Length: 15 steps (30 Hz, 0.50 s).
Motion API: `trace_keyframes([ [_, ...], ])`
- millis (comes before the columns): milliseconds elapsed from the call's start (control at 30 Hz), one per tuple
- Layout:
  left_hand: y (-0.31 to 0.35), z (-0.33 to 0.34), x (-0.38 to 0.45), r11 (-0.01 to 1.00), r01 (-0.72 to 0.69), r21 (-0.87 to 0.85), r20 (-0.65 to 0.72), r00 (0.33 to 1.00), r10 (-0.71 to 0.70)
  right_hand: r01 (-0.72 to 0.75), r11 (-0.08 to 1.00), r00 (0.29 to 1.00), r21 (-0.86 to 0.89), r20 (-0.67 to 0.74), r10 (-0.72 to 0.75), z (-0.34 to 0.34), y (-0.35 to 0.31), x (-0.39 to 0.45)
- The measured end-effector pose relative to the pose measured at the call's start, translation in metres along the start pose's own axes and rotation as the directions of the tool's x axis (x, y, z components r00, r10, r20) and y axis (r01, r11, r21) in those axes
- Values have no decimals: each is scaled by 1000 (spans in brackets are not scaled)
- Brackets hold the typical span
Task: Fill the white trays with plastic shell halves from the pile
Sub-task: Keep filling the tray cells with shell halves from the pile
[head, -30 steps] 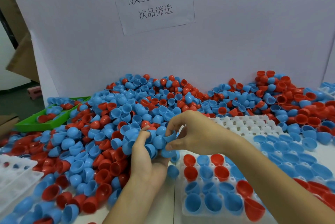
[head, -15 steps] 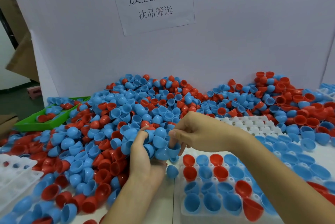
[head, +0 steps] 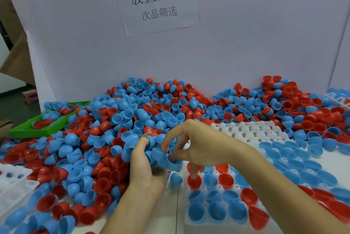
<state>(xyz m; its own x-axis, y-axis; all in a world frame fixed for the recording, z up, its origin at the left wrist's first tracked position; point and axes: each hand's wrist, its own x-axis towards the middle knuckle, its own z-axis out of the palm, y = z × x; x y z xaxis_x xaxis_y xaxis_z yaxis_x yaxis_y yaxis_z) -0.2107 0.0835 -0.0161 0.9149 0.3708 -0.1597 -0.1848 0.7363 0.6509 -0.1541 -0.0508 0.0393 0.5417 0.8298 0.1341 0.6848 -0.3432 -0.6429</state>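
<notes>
Since the earlier frames the right hand (head: 197, 146) has dropped lower, and one of its fingers now reaches down to a red shell half (head: 194, 181) seated in the near white tray (head: 220, 188). Its thumb and forefinger pinch a blue shell half (head: 173, 161) at the edge of a cluster of blue shell halves (head: 153, 150) that the left hand (head: 146, 165) cups, fingers curled round them. How many halves sit in that cluster is hard to tell. Behind both hands the pile (head: 170, 108) of red and blue halves spreads across the worktop (head: 176, 218). A loose blue half (head: 176, 178) lies just beside the tray's left edge. A second white tray (head: 250, 131) sits farther back, its near cells empty.
</notes>
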Motion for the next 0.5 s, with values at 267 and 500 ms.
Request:
trace_keyframes([
  [267, 2, 3, 0, 1000, -24, 2, -25, 999, 24, -116, 991, 987, 62, -103, 122, -49, 7, -30],
  [500, 1, 3, 2, 998, -45, 51, -34, 998, 47, -478, 827, 871, -295, -282, 403, -95, 63, -69],
])
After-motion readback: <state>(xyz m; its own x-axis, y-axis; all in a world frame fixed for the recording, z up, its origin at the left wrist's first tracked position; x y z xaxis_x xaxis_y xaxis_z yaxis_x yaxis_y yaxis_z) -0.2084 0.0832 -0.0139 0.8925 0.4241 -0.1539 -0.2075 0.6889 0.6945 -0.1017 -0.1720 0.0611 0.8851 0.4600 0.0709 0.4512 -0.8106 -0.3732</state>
